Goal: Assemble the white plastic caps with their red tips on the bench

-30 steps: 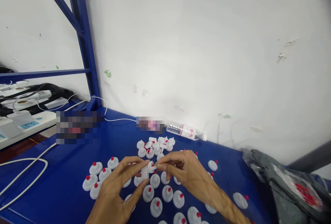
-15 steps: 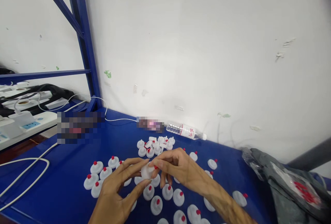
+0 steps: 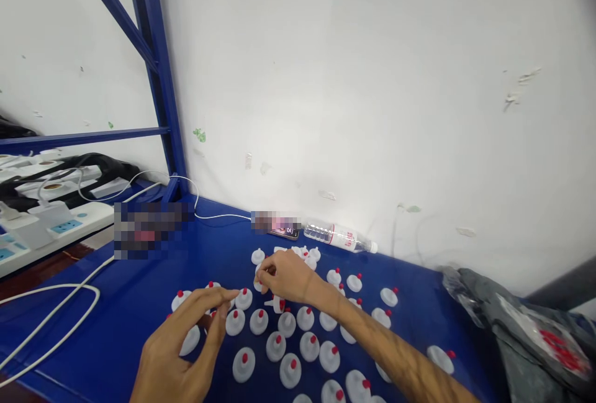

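Note:
My left hand (image 3: 184,341) is at the lower left, thumb and index finger a little apart with nothing visible between them. Its index fingertip is beside a white round plastic cap with a red tip (image 3: 243,299); I cannot tell whether they touch. My right hand (image 3: 284,274) reaches over a cluster of white caps (image 3: 309,256) farther back. Its fingers are pinched at a white plastic cap (image 3: 257,274), mostly hidden behind them. Several red-tipped white caps (image 3: 290,371) lie spread around both hands. A red-and-white piece (image 3: 278,305) lies under my right wrist.
A clear bottle (image 3: 342,237) lies against the wall, beside a phone (image 3: 289,229) with a white cable. A power strip (image 3: 74,223) is at the left. On the right lies a grey bag (image 3: 512,335) with red pieces. The blue table (image 3: 116,322) meets a blue frame (image 3: 161,80).
My hands have parted from the white cap they held together. The right hand has moved back to the cluster; the left has drawn left and lower. The view has shifted slightly.

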`<state>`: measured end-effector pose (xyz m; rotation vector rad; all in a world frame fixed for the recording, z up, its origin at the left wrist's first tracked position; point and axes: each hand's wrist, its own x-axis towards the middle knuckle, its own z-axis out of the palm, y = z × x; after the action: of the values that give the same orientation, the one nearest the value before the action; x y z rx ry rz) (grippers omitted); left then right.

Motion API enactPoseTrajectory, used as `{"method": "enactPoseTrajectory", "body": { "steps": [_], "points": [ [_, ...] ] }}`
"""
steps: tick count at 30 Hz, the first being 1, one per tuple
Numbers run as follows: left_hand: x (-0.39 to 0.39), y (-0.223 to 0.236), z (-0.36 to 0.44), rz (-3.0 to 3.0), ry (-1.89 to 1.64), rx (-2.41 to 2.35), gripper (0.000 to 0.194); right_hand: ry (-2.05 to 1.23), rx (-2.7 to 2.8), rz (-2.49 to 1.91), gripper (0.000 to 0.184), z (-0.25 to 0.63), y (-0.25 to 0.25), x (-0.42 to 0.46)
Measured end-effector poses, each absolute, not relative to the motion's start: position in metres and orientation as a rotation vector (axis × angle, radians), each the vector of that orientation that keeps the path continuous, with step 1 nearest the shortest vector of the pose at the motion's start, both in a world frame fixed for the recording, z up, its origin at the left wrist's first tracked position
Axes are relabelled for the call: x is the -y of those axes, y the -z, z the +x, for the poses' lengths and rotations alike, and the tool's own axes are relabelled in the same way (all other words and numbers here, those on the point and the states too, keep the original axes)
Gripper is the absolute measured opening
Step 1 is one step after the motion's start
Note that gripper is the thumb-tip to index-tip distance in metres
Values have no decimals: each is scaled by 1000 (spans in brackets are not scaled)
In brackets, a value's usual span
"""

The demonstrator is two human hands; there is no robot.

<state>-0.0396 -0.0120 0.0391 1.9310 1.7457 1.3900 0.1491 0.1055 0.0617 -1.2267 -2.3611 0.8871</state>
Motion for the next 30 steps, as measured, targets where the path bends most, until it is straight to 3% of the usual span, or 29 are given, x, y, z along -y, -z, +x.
{"method": "enactPoseTrajectory", "body": {
  "steps": [9,15,19,24,30],
  "points": [
    [13,-34,-41,1990,-1403,-1779,25,-823,2481,-1209,36,159,-65,-100],
    [14,-36,-42,1938,-1446,-1759,22,-701,2443,-1291,29,165,-83,-90],
    [14,-39,-43,1880,-1462,-1719,23,-646,2484,-1482,34,177,-88,-77],
    [13,-38,-42,1864,-1483,-1678,21,-734,2469,-1458,20,188,-80,-75],
    [10,-33,-33,1924,-1407,-1744,23,-1118,2204,-1233,32,208,-85,-84]
  ]
}}
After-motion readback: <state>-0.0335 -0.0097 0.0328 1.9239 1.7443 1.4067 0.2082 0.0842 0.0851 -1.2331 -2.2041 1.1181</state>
